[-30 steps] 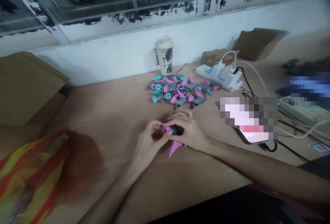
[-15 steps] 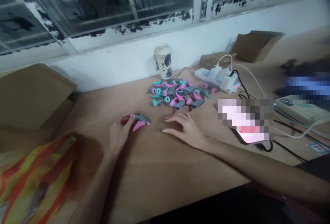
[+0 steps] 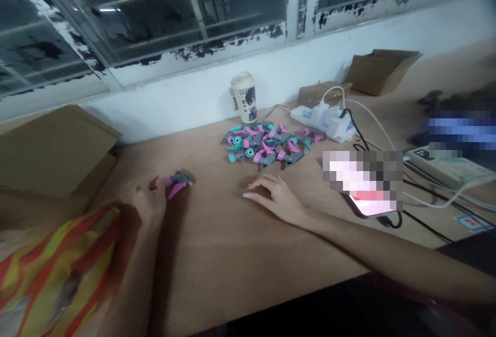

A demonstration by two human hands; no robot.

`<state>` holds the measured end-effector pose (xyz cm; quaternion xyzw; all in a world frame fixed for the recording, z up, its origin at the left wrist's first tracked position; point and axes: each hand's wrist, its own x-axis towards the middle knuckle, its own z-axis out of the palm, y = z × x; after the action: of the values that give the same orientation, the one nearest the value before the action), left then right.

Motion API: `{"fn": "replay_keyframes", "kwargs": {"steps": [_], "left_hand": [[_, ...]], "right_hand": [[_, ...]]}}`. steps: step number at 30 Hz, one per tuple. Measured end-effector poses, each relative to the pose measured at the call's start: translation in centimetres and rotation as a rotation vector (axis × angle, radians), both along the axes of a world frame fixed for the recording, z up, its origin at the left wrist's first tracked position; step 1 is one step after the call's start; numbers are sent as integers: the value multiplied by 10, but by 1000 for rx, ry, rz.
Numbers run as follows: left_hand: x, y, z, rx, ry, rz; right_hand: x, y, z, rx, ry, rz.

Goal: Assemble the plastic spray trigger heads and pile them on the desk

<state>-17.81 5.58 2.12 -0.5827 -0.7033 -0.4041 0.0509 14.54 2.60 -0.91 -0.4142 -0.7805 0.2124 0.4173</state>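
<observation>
My left hand (image 3: 150,201) is closed around the pink collar end of a grey and pink trigger sprayer head (image 3: 179,181), low over the table at the left. Its grey nozzle end points right and its pink trigger hangs down. My right hand (image 3: 277,198) rests at mid-table, holding nothing, its fingers curved and the thumb apart from them. Just beyond it lies a pile of trigger sprayer heads (image 3: 267,143), grey with pink or turquoise parts.
A lidded coffee cup (image 3: 245,98) stands behind the pile. To the right are a power strip (image 3: 323,122) with cables and a lit phone (image 3: 374,205). Cardboard boxes (image 3: 58,151) and a striped red-yellow bag (image 3: 65,270) sit at the left; another box (image 3: 382,71) stands back right.
My left hand has moved left, carrying the trigger sprayer head away from my right hand. The right hand stays almost where it was, and the view has shifted slightly.
</observation>
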Motion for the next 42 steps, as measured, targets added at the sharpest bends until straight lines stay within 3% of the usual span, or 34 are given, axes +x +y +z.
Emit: {"fn": "replay_keyframes", "kwargs": {"steps": [2,7,11,14,17,21,26,30,37,42], "left_hand": [[19,-3,1,144,85,105],[101,13,-11,-79,123,-300],[139,44,-21,-173,98,-376],[141,62,-21,-202,79,-432],[133,62,-18,-233,79,-483],[127,30,-9,-231,90,-481],[135,-26,2,-237,-19,-516],[144,-50,0,-263,-120,-569],[150,-54,-15,-361,-272,-632],[146,-50,-22,-374,-517,-700]], "right_hand": [[0,-1,1,-8,-7,2],[0,0,-2,-12,-2,14],[1,5,-5,-11,-5,6],[2,8,-6,-5,9,9],[2,8,-5,-1,11,4],[2,7,-6,6,18,10],[4,2,-2,147,-20,0],[4,0,1,218,-93,30],[5,3,-6,256,-143,90],[5,4,-9,224,-99,63]]}}
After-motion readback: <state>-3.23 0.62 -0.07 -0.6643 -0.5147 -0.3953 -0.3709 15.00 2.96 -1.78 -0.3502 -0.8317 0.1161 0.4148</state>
